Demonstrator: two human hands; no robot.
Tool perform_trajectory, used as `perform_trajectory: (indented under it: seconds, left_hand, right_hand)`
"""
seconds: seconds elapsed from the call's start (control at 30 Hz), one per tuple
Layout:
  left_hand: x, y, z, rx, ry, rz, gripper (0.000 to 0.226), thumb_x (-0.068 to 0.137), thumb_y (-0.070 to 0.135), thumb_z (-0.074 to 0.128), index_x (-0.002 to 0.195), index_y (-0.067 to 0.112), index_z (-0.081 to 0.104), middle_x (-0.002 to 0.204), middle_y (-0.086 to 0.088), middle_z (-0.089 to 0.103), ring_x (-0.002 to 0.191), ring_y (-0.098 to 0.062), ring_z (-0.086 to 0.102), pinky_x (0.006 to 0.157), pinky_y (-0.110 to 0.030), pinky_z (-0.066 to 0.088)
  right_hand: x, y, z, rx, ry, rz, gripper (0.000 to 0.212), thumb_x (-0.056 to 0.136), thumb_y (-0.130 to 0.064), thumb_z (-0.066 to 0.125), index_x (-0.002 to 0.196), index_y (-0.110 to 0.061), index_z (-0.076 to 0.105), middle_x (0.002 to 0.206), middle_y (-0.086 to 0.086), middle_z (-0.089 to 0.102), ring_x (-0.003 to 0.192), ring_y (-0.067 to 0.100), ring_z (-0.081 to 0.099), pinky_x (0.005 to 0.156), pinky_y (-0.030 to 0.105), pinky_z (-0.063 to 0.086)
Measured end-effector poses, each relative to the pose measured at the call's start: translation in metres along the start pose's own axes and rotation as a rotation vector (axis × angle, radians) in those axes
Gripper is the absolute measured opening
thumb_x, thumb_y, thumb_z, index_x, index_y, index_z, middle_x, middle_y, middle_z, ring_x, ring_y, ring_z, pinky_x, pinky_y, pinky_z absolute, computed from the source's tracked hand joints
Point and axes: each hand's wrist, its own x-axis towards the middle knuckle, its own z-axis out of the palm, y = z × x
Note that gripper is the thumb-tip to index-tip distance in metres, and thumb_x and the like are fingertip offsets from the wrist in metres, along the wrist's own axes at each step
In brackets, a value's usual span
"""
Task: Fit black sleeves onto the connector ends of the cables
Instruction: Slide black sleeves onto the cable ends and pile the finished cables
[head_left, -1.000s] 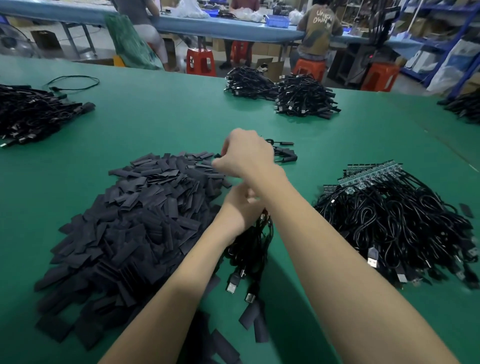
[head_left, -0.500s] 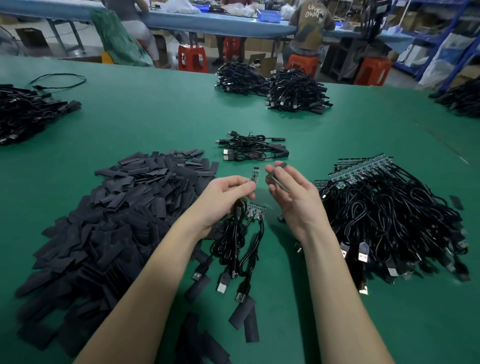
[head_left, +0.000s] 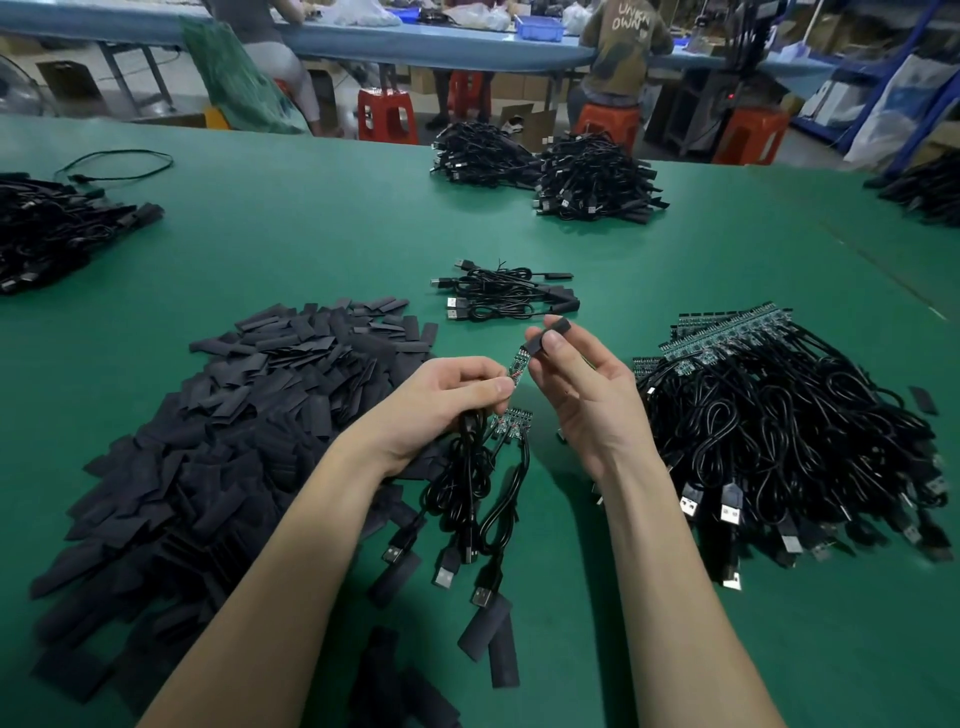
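Since a second ago the right hand (head_left: 582, 395) has pulled back from its reach across the bench (head_left: 311, 249) and now faces the left, its fingers (head_left: 558, 345) pinching a flat, matte black sleeve (head_left: 548, 335) whose lower end touches the tip of a small green circuit-board connector end (head_left: 518, 366). The left hand (head_left: 441, 405) grips that board and a bunch of glossy black cables (head_left: 475, 493), their coils hanging to metal USB plugs. Left lies a big heap of flat rectangular sleeves (head_left: 234, 441); right, a tangled cable pile (head_left: 789, 431) with boards fanned along its top; ahead, a small finished bundle (head_left: 506, 296).
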Motion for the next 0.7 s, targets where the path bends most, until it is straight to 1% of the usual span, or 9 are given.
perform_trajectory:
  seconds: [0.07, 0.13, 0.3, 0.4, 0.5, 0.6, 0.7]
  left_hand:
    - [-0.001, 0.001, -0.002, 0.014, -0.035, 0.005, 0.011, 0.094, 0.022, 0.065, 0.087, 0.014, 0.066, 0.077, 0.006, 0.063, 0.074, -0.007, 0.056, 0.075, -0.016, 0.044]
    - [-0.002, 0.003, -0.004, 0.047, -0.074, 0.002, 0.012, 0.091, 0.026, 0.064, 0.087, 0.015, 0.067, 0.078, 0.005, 0.063, 0.076, -0.009, 0.056, 0.076, -0.017, 0.044]
    - [-0.006, 0.004, -0.012, 0.088, -0.185, 0.017, 0.008, 0.092, 0.021, 0.064, 0.086, 0.018, 0.066, 0.078, 0.005, 0.062, 0.075, -0.006, 0.056, 0.075, -0.014, 0.042]
    - [-0.007, 0.003, -0.014, 0.104, -0.204, 0.014, 0.007, 0.093, 0.020, 0.064, 0.088, 0.016, 0.067, 0.079, 0.005, 0.062, 0.075, -0.007, 0.056, 0.076, -0.014, 0.042]
    - [-0.007, 0.001, -0.018, 0.152, -0.212, -0.007, 0.015, 0.093, 0.023, 0.064, 0.095, 0.009, 0.066, 0.081, 0.004, 0.062, 0.077, -0.008, 0.055, 0.077, -0.015, 0.043]
    - [-0.007, 0.000, -0.021, 0.199, -0.217, -0.022, 0.019, 0.093, 0.026, 0.064, 0.098, 0.008, 0.066, 0.082, 0.005, 0.063, 0.077, -0.007, 0.055, 0.076, -0.016, 0.043]
    - [-0.008, 0.000, -0.020, 0.190, -0.219, -0.004, 0.018, 0.095, 0.026, 0.063, 0.098, 0.008, 0.066, 0.082, 0.004, 0.061, 0.077, -0.008, 0.054, 0.077, -0.016, 0.042]
  right_hand:
    - [-0.001, -0.002, -0.001, -0.010, -0.024, 0.025, 0.024, 0.081, -0.009, 0.073, 0.104, -0.009, 0.073, 0.096, 0.008, 0.078, 0.085, 0.011, 0.073, 0.073, 0.017, 0.057]
    - [-0.002, -0.005, -0.003, -0.024, -0.057, 0.063, 0.026, 0.079, -0.011, 0.074, 0.105, -0.010, 0.073, 0.098, 0.008, 0.078, 0.085, 0.010, 0.073, 0.072, 0.017, 0.057]
    - [-0.005, -0.010, -0.009, -0.109, -0.169, 0.152, 0.018, 0.081, -0.013, 0.071, 0.096, -0.017, 0.081, 0.100, 0.008, 0.078, 0.086, 0.009, 0.073, 0.073, 0.017, 0.058]
    - [-0.007, -0.015, -0.013, -0.167, -0.232, 0.180, 0.019, 0.080, -0.015, 0.074, 0.096, -0.019, 0.083, 0.101, 0.009, 0.078, 0.088, 0.011, 0.074, 0.075, 0.018, 0.058]
    - [-0.008, -0.019, -0.015, -0.232, -0.260, 0.187, 0.023, 0.075, -0.019, 0.078, 0.097, -0.018, 0.082, 0.101, 0.012, 0.078, 0.089, 0.014, 0.074, 0.075, 0.020, 0.058]
    - [-0.008, -0.024, -0.016, -0.332, -0.286, 0.172, 0.025, 0.071, -0.022, 0.082, 0.096, -0.019, 0.082, 0.102, 0.014, 0.077, 0.090, 0.017, 0.075, 0.074, 0.021, 0.058]
    - [-0.009, -0.029, -0.017, -0.348, -0.316, 0.152, 0.018, 0.080, -0.012, 0.074, 0.094, -0.021, 0.082, 0.101, 0.014, 0.078, 0.092, 0.017, 0.074, 0.074, 0.019, 0.057]
